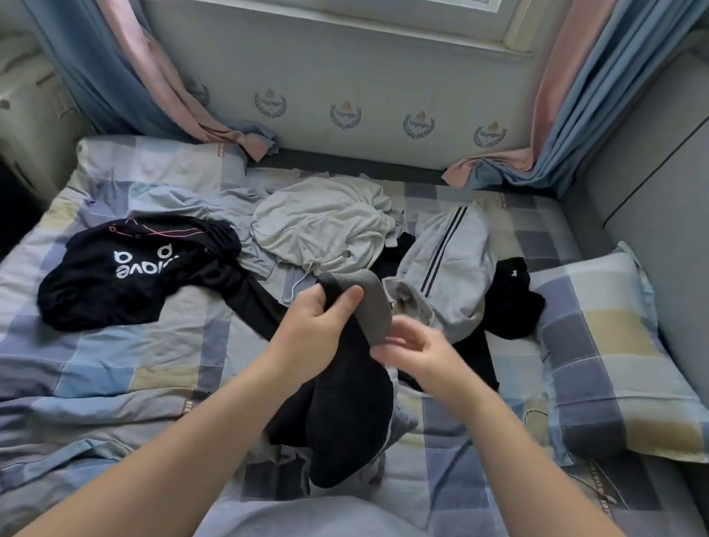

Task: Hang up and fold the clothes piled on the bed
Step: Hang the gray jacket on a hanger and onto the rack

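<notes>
Clamping dark garment (pixel 348 411) in left hand (pixel 310 331) grip, right hand (pixel 417 357) grip unclear (blurred)

Head cam looks fwd+down, close over bed (pixel 89 347).

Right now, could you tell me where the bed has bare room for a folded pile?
Widest: the bare sheet near left, between the black T-shirt and the rumpled near edge. Smaller: far right, between the striped grey garment and the pillow. Crowded: the middle, with the white garment and the dark garment held in front.
</notes>
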Demonstrator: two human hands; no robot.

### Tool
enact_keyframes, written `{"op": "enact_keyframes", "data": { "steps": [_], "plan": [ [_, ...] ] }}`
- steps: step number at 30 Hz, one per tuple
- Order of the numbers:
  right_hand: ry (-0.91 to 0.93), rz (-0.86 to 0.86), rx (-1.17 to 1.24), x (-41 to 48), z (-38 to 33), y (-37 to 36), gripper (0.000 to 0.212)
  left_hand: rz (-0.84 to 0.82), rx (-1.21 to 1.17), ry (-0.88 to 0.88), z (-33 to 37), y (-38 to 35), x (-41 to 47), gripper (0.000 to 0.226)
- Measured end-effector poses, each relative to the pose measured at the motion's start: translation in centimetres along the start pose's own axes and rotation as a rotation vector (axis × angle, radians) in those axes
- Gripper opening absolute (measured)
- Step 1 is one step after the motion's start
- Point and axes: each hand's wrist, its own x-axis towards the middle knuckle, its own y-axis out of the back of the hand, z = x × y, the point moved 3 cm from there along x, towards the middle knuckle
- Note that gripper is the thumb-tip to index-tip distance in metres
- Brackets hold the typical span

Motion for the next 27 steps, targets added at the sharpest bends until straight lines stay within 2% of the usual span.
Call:
{"op": "enact_keyframes", "data": {
  "steps": [2, 4, 7, 10, 12, 13, 14, 16, 20, 22, 23, 26, 27],
  "plan": [
    [-0.034, -0.079, -0.049, 0.1, 1.6, -0.7, 0.033, -0.032, -0.009, -0.003, 0.2, -0.1, -0.4, 0.016],
    [-0.046, -0.088, -0.132, 0.1, 2.6, -0.9, 0.032, -0.056, -0.015, 0.002, 0.2, 0.1, -0.7, 0.016],
    [-0.130, 0.051, -0.406, 0.3, 4.6, -0.3, 0.026, -0.024, -0.025, 0.004, 0.1, 0.8, -1.0, 0.017],
    [-0.297, 0.116, -0.683, 0.1, 6.6, 0.4, 0.009, 0.011, -0.055, 0.018, -0.3, 1.6, -1.0, 0.018],
    [-0.355, 0.161, -0.774, -0.2, 7.0, 1.0, 0.009, 0.038, -0.045, 0.038, -1.0, 2.3, -0.6, 0.028],
    [-0.348, 0.203, -0.786, -0.3, 6.9, 1.5, 0.012, 0.049, -0.013, 0.055, -1.5, 2.7, -0.3, 0.040],
    [-0.317, 0.252, -0.785, -0.3, 6.6, 2.1, 0.016, 0.049, 0.037, 0.079, -2.1, 3.2, 0.1, 0.050],
    [-0.212, 0.341, -0.727, -0.3, 5.3, 3.1, 0.024, 0.026, 0.204, 0.141, -3.3, 4.3, 0.9, 0.046],
    [0.045, 0.402, -0.450, -0.7, 1.6, 4.1, 0.031, -0.216, 0.641, 0.235, -5.0, 4.8, 1.2, 0.032],
    [0.142, 0.373, -0.334, -1.3, -0.1, 4.0, 0.033, -0.309, 0.731, 0.241, -5.3, 3.8, 0.5, 0.028],
    [0.183, 0.359, -0.303, -1.7, -1.0, 3.8, 0.031, -0.331, 0.734, 0.214, -5.3, 3.0, -0.1, 0.036],
    [0.297, 0.284, -0.278, -2.8, -3.9, 2.3, 0.026, -0.338, 0.696, 0.062, -4.5, 0.6, -1.3, 0.082],
    [0.337, 0.253, -0.274, -3.1, -4.9, 1.7, 0.025, -0.351, 0.677, -0.002, -4.1, -0.1, -1.6, 0.090]
  ]
}}
